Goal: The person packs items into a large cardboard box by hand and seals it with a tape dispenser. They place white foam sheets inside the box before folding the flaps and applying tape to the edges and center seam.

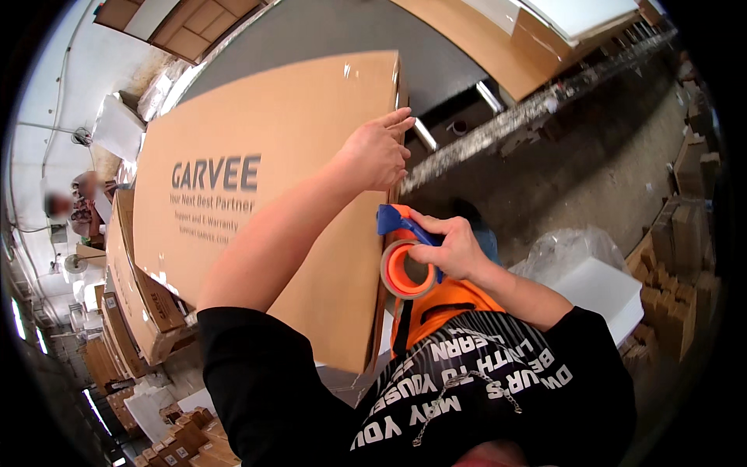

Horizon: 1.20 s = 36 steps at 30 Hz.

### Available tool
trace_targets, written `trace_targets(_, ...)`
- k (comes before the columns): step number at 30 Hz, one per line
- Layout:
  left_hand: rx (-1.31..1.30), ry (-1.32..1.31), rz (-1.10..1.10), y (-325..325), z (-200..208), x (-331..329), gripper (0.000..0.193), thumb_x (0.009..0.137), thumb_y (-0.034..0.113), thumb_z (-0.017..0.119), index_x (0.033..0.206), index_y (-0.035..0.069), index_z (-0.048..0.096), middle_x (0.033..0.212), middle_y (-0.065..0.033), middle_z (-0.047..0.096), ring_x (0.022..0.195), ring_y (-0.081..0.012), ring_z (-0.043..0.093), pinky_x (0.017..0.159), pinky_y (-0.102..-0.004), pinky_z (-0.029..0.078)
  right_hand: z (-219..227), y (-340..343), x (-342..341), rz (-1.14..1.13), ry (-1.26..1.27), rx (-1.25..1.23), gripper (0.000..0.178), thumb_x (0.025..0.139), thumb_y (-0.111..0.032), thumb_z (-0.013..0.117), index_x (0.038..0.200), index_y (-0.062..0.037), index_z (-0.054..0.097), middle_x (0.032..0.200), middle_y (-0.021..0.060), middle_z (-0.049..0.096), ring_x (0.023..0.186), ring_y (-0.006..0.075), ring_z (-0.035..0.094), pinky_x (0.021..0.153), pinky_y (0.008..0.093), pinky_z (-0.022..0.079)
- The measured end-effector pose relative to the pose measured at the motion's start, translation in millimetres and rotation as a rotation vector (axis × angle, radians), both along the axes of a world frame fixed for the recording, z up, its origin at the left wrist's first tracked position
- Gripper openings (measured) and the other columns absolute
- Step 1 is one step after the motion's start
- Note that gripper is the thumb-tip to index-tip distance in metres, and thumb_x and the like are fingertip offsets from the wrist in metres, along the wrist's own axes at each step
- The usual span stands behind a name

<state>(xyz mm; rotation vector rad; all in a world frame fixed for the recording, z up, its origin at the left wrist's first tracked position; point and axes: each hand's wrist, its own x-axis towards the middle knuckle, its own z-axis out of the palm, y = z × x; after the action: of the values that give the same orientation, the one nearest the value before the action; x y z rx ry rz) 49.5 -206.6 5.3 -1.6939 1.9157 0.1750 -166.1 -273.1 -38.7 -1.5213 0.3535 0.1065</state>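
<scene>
A large flat cardboard box (pixel 303 202) with dark printing lies in front of me, its right-hand edge close to both hands. My left hand (pixel 372 156) rests at that edge, fingers stretched apart and reaching over the side, holding nothing. My right hand (pixel 455 251) is wrapped round the handle of a blue tape dispenser (pixel 424 233). An orange-cored roll of tape (pixel 387 268) sits on the dispenser, right beside the box's side. The dispenser's blue head (pixel 387 220) is at the box edge just below my left hand; whether it touches the cardboard I cannot tell.
A grey work surface (pixel 327 31) with metal rollers (pixel 425 134) lies beyond the box. Another carton (pixel 537 39) stands at the far right. White foam (pixel 599 288) and clear plastic (pixel 572 253) are near my right elbow. A person (pixel 87 204) is at the far left.
</scene>
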Motion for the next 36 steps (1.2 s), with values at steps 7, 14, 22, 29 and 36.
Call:
trace_targets(7,-0.165,0.116,-0.059,112.2,-6.2,-90.9,0.038,0.096,0.037,0.042,0.095,0.015,0.073,0.113,0.0071,0.068,0.139,-0.0240,0.035,0.122,-0.0429,0.008,-16.0,126.0,-132.6,0.013,-0.088,-0.114,0.065,0.069,-0.021,0.076,0.125,0.0052,0.057,0.097,0.0174,0.070,0.085,0.0110,0.065,0.079,0.0242,0.050)
trace_targets(14,-0.062,0.263,-0.022,180.8,-3.4,-164.6,0.037,0.096,0.035,0.044,0.088,0.011,0.072,0.104,0.0033,0.070,0.137,-0.0261,0.037,0.122,-0.0441,0.009,-27.2,199.7,-223.1,0.228,-0.020,-0.067,0.067,0.070,-0.030,0.072,0.127,0.0002,0.057,0.099,0.0201,0.066,0.086,0.0245,0.068,0.083,0.0296,0.050)
trace_targets(22,0.015,0.314,0.001,232.0,11.3,-220.7,0.041,0.084,0.047,0.058,0.095,0.010,0.072,0.101,-0.0009,0.068,0.136,-0.0344,0.035,0.121,-0.0466,0.013,-21.8,256.0,-162.6,0.302,0.044,-0.342,0.059,0.070,-0.048,0.062,0.112,-0.0065,0.066,0.094,0.0216,0.067,0.091,0.0343,0.066,0.079,0.0451,0.052)
trace_targets(29,-0.190,0.230,0.101,279.7,-12.8,-228.6,0.073,0.067,0.037,0.076,0.130,0.009,0.053,0.147,-0.0059,0.039,0.142,-0.0380,0.025,0.118,-0.0474,0.021,-113.3,236.9,-180.5,0.746,-0.060,-0.419,0.059,0.066,-0.042,0.069,0.121,-0.0182,0.066,0.104,0.0143,0.070,0.089,0.0290,0.067,0.077,0.0426,0.054)
trace_targets(36,-0.330,0.402,0.217,286.0,-20.9,-226.0,0.110,0.070,0.059,0.070,0.146,-0.004,0.022,0.153,-0.0237,0.024,0.143,-0.0416,0.020,0.118,-0.0484,0.017,-98.5,132.3,-156.0,-0.215,-0.130,0.453,0.044,0.081,-0.006,0.064,0.125,-0.0014,0.061,0.100,0.0038,0.069,0.088,0.0059,0.060,0.078,0.0234,0.051)
